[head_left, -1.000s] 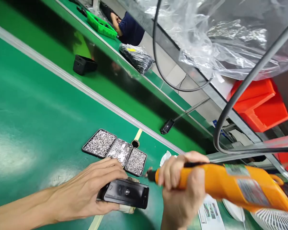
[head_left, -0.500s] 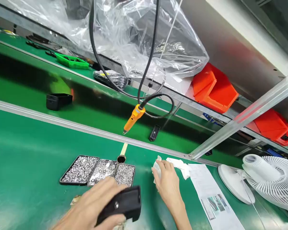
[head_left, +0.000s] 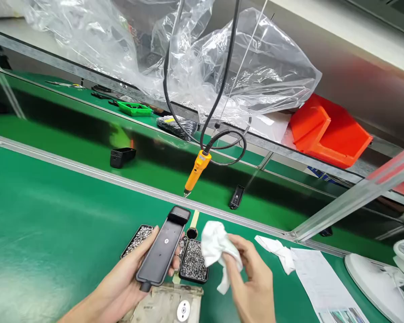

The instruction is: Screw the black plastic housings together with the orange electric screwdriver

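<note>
While my left hand grips the long black housing by its lower end, fingers wrapped under and thumb along its left edge, my right hand is closed around a bunched white cloth, pinched between thumb and fingertips. The housing lies with its flat face turned up toward me, a small round silver spot showing near the middle, and its long axis runs from low near my left palm up and slightly rightward, ending in a rounded cap that points toward the far rail of the green table. The cloth sits just to the right of the housing, near but apart from it, level with the housing's upper half, so the right hand is the nearer one to that exposed face and would meet it from the side, crossing the long axis rather than running along it. Under the housing lie trays of small screws, partly covered by it, and below them a pale fixture plate with a round disc. An orange electric screwdriver hangs on its cable over the belt, well beyond both hands. Off to the right rest a second rag and a printed sheet.
</note>
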Action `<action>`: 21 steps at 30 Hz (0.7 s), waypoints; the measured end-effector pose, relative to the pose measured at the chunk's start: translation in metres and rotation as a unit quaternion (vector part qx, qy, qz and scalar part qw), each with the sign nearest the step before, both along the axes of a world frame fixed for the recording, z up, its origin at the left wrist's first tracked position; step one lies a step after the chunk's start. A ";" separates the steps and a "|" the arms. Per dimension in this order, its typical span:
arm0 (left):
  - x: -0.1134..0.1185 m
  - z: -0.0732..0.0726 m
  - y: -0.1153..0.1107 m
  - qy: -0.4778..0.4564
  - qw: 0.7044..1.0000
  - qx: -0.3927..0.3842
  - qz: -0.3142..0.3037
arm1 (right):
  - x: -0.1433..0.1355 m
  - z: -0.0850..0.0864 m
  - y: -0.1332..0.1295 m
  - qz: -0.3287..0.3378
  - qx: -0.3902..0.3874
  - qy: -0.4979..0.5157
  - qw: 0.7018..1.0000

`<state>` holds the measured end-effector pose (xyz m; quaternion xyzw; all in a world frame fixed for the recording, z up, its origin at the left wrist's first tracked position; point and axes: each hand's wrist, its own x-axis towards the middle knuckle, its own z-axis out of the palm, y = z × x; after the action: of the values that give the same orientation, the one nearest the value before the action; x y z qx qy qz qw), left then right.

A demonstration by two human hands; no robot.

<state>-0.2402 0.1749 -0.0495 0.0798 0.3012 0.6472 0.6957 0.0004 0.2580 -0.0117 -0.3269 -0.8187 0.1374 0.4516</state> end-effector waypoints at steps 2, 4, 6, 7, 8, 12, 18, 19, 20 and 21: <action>0.004 0.000 -0.002 0.012 1.000 -0.015 0.011 | -0.034 0.006 -0.018 0.071 0.048 0.039 0.996; 0.007 -0.002 -0.003 0.011 0.999 -0.034 0.019 | -0.061 0.000 -0.032 0.105 0.095 0.028 0.989; 0.009 -0.006 -0.004 -0.001 0.999 -0.043 0.021 | -0.080 -0.011 -0.041 0.073 0.150 -0.056 0.984; 0.010 -0.009 -0.004 -0.002 0.999 -0.047 0.021 | -0.086 -0.016 -0.044 0.040 0.181 -0.107 0.977; 0.010 -0.011 -0.004 -0.002 0.998 -0.051 0.023 | -0.089 -0.021 -0.047 0.006 0.208 -0.150 0.966; 0.012 -0.013 -0.005 0.008 0.997 -0.058 0.046 | -0.093 -0.029 -0.052 -0.037 0.232 -0.203 0.951; 0.015 -0.008 -0.007 0.023 0.995 -0.065 0.076 | -0.094 -0.035 -0.053 -0.035 0.203 -0.147 0.968; 0.015 -0.007 -0.007 0.024 0.995 -0.065 0.078 | -0.093 -0.035 -0.052 -0.027 0.201 -0.158 0.966; 0.016 -0.008 -0.007 0.026 0.994 -0.070 0.079 | -0.092 -0.035 -0.050 -0.012 0.205 -0.168 0.964; 0.016 -0.008 -0.008 0.030 0.993 -0.077 0.079 | -0.090 -0.034 -0.048 0.006 0.214 -0.171 0.962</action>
<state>-0.2239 0.1672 -0.0579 0.0211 0.3763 0.6725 0.6369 -0.0901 0.2096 -0.0459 -0.2361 -0.8959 -0.0961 0.3639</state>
